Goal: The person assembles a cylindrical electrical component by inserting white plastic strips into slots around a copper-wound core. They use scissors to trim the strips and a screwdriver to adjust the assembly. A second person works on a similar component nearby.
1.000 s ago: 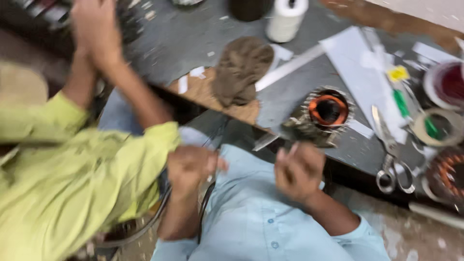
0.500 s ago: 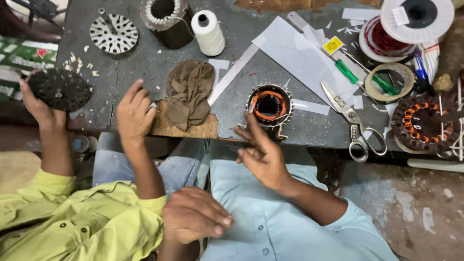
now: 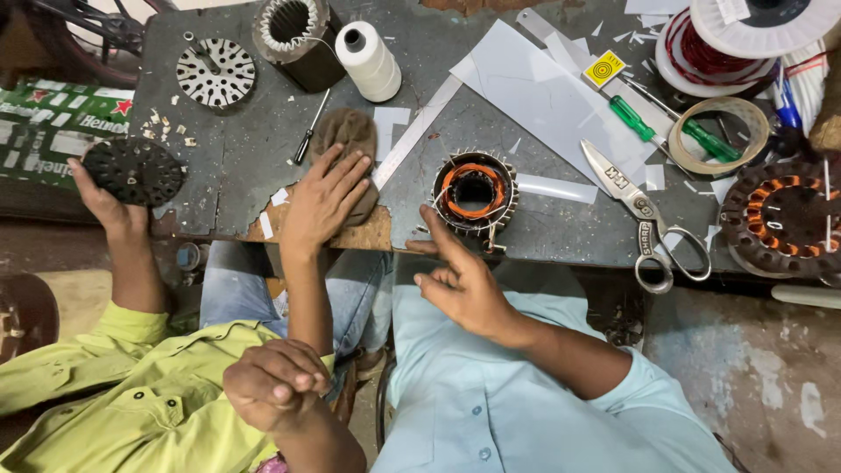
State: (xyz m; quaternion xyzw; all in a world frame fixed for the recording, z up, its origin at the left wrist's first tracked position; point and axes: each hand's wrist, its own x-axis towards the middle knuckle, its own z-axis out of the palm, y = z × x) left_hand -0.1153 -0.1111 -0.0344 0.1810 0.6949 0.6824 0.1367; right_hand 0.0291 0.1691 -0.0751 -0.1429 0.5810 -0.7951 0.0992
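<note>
**A:** Where are your hands?

**B:** Your right hand [image 3: 464, 280] is at the near edge of the dark worktable [image 3: 455, 114]. Its fingers are spread loosely, the forefinger stretched out and touching the near left side of the wound stator [image 3: 474, 193]; it grips nothing. Your left hand [image 3: 273, 384] is low and near you, off the table, curled into a loose fist over your pale blue shirt. I cannot tell whether it holds anything.

**A:** And the stator?

**B:** It stands on end near the table's near edge, copper windings showing orange inside the ring. Just right of it lies a pair of scissors [image 3: 644, 219], blades pointing far and left. A steel ruler [image 3: 419, 131] runs slantwise just left of it.

**A:** Whose hands are those on your left?

**B:** A co-worker in a green shirt. One of that person's hands [image 3: 324, 200] lies flat, fingers spread, on a brown cloth [image 3: 346, 131] at the table's near edge. The other hand [image 3: 105, 206] holds a dark slotted disc [image 3: 133, 171] off the table's left end.

**A:** What else is about?

**B:** At the far edge stand a spool of white thread [image 3: 370, 60] and an empty stator core [image 3: 293, 31]. To the right lie two green-handled screwdrivers [image 3: 632, 118], a roll of tape [image 3: 725, 136] and another wound stator [image 3: 782, 215].
</note>
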